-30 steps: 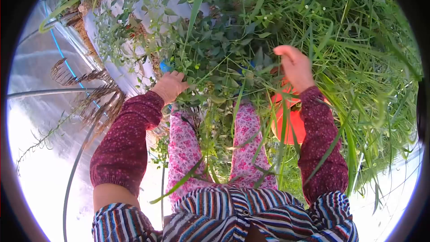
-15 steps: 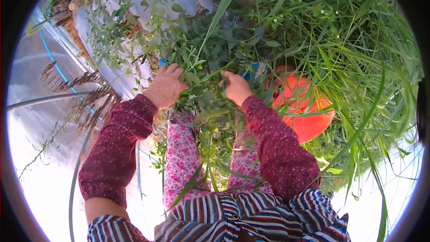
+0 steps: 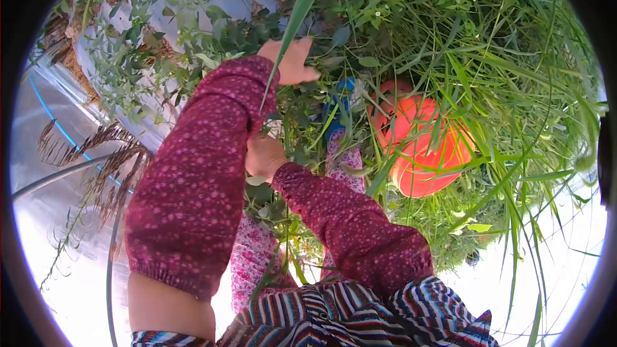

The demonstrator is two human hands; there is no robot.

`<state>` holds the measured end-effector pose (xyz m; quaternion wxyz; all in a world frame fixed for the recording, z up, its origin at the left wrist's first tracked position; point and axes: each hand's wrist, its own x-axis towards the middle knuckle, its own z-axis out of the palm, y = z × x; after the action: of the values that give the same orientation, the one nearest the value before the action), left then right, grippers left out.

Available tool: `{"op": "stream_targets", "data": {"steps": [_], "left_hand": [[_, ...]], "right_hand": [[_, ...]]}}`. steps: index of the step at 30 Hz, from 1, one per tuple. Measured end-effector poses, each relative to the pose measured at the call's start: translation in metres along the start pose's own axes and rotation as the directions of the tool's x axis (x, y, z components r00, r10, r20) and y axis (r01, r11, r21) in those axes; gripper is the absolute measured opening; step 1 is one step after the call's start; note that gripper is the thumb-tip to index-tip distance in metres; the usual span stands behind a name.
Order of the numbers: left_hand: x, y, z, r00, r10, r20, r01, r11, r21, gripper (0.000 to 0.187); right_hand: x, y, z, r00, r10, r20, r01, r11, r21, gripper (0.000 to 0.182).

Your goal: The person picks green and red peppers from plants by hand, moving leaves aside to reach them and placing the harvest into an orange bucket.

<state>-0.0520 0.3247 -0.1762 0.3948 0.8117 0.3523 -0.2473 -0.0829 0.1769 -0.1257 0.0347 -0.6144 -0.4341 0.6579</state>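
Thumb and fingers stand apart on the left hand [image 3: 292, 61], and I make out nothing pinched between them. It reaches out over the plants [image 3: 295, 99], palm side hidden from me, with leaves just beyond its fingertips and more of them on its body side. The right hand [image 3: 263, 156] sits nearer the body, tucked beside the left sleeve [image 3: 193, 167]; its fingertips are out of my sight, so I can't tell whether they are closed on a stem. Leaves lie right against it on the body side, and the foliage between the two grips is within close reach of both; I can't call either one nearer. No single stem shows clearly enough for me to read its long axis. Off to the right of both grips, well apart, I have the bucket [image 3: 424, 164]
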Motion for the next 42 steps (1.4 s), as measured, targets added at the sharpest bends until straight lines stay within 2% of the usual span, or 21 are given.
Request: {"op": "stream_targets", "data": {"steps": [1, 3, 5, 7, 9, 11, 12, 14, 16, 18, 20, 23, 24, 27, 28, 31, 33, 37, 39, 40, 42], "left_hand": [[-0.002, -0.001, 0.006, 1.000, 0.003, 0.003, -0.003, 1.000, -0.006, 0.030], [-0.023, -0.012, 0.015, 0.889, -0.041, 0.456, -0.129, 0.933, 0.336, 0.042], [-0.052, -0.036, 0.029, 0.879, 0.038, 0.476, -0.328, 0.773, 0.544, 0.025], [-0.079, -0.051, 0.021, 0.887, 0.038, 0.461, -0.330, 0.749, 0.574, 0.019], [-0.095, -0.063, 0.008, 0.893, 0.041, 0.448, -0.333, 0.730, 0.596, 0.014], [-0.101, -0.075, -0.005, 0.888, -0.014, 0.460, -0.343, 0.646, 0.682, 0.015], [-0.104, -0.091, -0.003, 0.880, -0.014, 0.475, -0.352, 0.652, 0.671, 0.015], [-0.104, -0.123, 0.001, 0.923, 0.236, 0.304, -0.382, 0.659, 0.648, 0.020], [-0.103, -0.128, -0.007, 0.918, 0.213, 0.335, -0.388, 0.663, 0.641, 0.022], [-0.099, -0.132, -0.010, 0.911, 0.190, 0.366, -0.397, 0.645, 0.653, 0.022], [-0.102, -0.137, -0.007, 0.914, 0.225, 0.337, -0.397, 0.662, 0.636, 0.021], [-0.106, -0.137, -0.003, 0.919, 0.285, 0.273, -0.395, 0.685, 0.612, 0.020], [-0.106, -0.136, -0.002, 0.920, 0.311, 0.240, -0.392, 0.692, 0.606, 0.019], [-0.102, -0.139, 0.004, 0.921, 0.286, 0.265, -0.390, 0.705, 0.592, 0.023], [-0.104, -0.137, 0.006, 0.922, 0.311, 0.230, -0.387, 0.713, 0.585, 0.021], [-0.105, -0.136, 0.008, 0.917, 0.318, 0.242, -0.400, 0.743, 0.537, 0.019], [-0.107, -0.135, 0.007, 0.915, 0.326, 0.237, -0.403, 0.738, 0.542, 0.019], [-0.113, -0.129, 0.004, 0.932, 0.306, 0.195, -0.363, 0.762, 0.537, 0.022], [-0.116, -0.126, 0.007, 0.936, 0.267, 0.230, -0.348, 0.803, 0.484, 0.036], [-0.117, -0.124, 0.009, 0.934, 0.273, 0.228, -0.352, 0.805, 0.477, 0.036], [-0.118, -0.122, 0.010, 0.937, 0.256, 0.238, -0.340, 0.830, 0.443, 0.036]], "right_hand": [[0.000, 0.002, 0.001, 0.990, -0.139, 0.019, 0.140, 0.985, -0.100, 0.030], [-0.006, 0.008, -0.004, 0.977, -0.177, 0.117, 0.189, 0.977, -0.097, 0.034], [-0.016, 0.006, -0.011, 0.998, -0.046, 0.033, 0.035, 0.962, 0.271, 0.035], [-0.022, 0.014, -0.027, 0.984, -0.042, 0.174, -0.010, 0.957, 0.289, 0.034], [-0.027, 0.043, -0.018, 0.939, -0.341, -0.055, 0.345, 0.917, 0.201, 0.034], [-0.029, 0.052, -0.050, 0.957, -0.036, 0.288, -0.103, 0.885, 0.453, 0.031], [-0.025, 0.075, -0.049, 0.967, -0.033, 0.253, -0.068, 0.922, 0.380, 0.029], [-0.023, 0.115, -0.046, 0.973, 0.033, 0.230, -0.081, 0.975, 0.206, 0.026], [-0.017, 0.158, -0.041, 0.971, 0.129, 0.199, -0.152, 0.983, 0.107, 0.024], [-0.008, 0.200, -0.029, 0.971, 0.167, 0.169, -0.187, 0.976, 0.113, 0.023], [0.003, 0.218, -0.027, 0.855, 0.483, 0.188, -0.511, 0.726, 0.461, 0.021], [0.023, 0.200, -0.024, 0.871, 0.491, 0.007, -0.433, 0.762, 0.482, 0.023], [0.040, 0.223, -0.004, 0.933, 0.331, -0.142, -0.265, 0.899, 0.349, 0.030], [0.096, 0.269, 0.062, 0.934, 0.289, -0.210, -0.178, 0.886, 0.429, 0.041], [0.076, 0.186, 0.011, 0.917, 0.382, -0.113, -0.392, 0.916, -0.084, 0.049], [0.077, 0.166, 0.018, 0.902, 0.400, -0.160, -0.400, 0.916, 0.033, 0.043], [0.066, 0.156, 0.016, 0.884, 0.408, -0.229, -0.432, 0.900, -0.063, 0.041], [0.045, 0.193, 0.022, 0.872, 0.411, -0.266, -0.387, 0.911, 0.141, 0.042], [0.031, 0.206, 0.020, 0.875, 0.482, -0.038, -0.334, 0.660, 0.673, 0.035], [0.027, 0.205, 0.021, 0.847, 0.532, -0.001, -0.332, 0.530, 0.780, 0.029], [0.022, 0.208, 0.018, 0.858, 0.514, -0.029, -0.358, 0.637, 0.683, 0.027]]}}
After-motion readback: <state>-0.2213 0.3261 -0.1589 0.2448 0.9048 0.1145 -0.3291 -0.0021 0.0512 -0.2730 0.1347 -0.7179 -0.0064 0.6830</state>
